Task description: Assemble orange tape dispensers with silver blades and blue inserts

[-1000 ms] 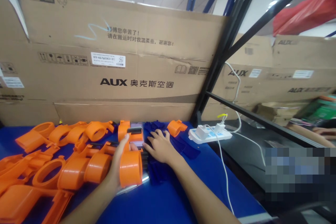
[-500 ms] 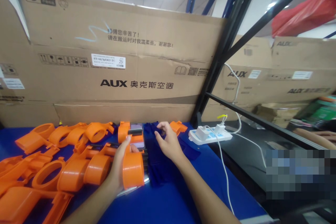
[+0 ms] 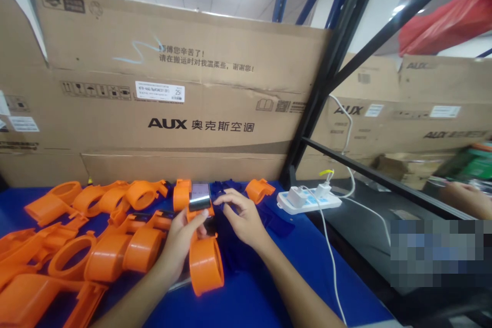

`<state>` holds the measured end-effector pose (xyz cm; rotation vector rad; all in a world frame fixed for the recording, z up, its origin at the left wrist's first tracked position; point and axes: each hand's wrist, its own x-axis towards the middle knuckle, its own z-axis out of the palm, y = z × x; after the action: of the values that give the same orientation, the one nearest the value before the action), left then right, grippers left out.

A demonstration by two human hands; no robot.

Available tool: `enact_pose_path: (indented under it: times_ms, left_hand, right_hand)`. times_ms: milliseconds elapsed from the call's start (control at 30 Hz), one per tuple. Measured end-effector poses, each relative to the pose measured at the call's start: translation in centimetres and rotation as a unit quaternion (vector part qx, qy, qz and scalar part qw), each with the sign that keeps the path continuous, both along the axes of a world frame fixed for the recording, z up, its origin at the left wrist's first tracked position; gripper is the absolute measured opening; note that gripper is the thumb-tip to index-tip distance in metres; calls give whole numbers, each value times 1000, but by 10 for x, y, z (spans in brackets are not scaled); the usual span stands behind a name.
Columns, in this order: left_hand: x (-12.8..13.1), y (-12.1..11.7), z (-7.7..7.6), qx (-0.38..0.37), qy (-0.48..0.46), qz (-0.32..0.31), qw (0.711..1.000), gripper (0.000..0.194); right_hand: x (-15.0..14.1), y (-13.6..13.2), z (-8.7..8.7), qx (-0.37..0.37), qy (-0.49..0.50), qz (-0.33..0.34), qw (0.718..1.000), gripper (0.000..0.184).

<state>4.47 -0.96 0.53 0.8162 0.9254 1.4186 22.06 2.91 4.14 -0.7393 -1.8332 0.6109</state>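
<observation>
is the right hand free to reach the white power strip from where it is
Probably yes. The right hand sits at the dark blue parts, and the white power strip lies just to its right on the blue table. Only bare cloth lies between, though the fingers seem to pinch a small blue part.

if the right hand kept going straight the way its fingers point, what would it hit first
Probably the orange housing held by the left hand: the right hand points left at it, fingers just short. Depth is hard to judge.

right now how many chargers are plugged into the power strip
2: both sit side by side on the power strip right of the blue table: a white charger on its left part, another charger with a yellow tag further right.
</observation>
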Motion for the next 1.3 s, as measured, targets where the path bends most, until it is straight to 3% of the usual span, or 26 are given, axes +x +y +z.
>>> enact_pose_path:
  times_ms: [133, 233, 333, 433, 500, 733, 1100, 1300]
  left_hand:
    - [-1, 1, 0, 25, 27, 7, 999, 42]
    - [-2, 1, -1, 24, 29, 16, 999, 45]
    - [-2, 1, -1, 17, 20, 23, 999, 42]
    - [-3, 2, -1, 14, 12, 28, 999, 38]
    - [-3, 2, -1, 10, 6, 29, 1000, 37]
    - [-4, 2, 0, 22, 23, 29, 999, 37]
    - [-2, 1, 1, 27, 14, 8, 1000, 35]
    - [-1, 0, 2, 29, 10, 2, 1000, 35]
  right_hand:
    - [0, -4, 2, 8, -6, 14, 1000, 22]
    - [-4, -8, 1, 28, -22, -24, 999, 15]
    - [-10, -11, -5, 14, 21, -50, 998, 3]
    - [-15, -12, -9, -22, 84, -40, 995, 21]
    - [-16, -12, -9, -34, 89, -35, 995, 23]
    - [-14, -13, -4, -25, 26, -3, 999, 7]
    - [-3, -15, 7, 53, -101, -33, 993, 7]
    - [-5, -18, 7, 92, -137, -12, 986, 14]
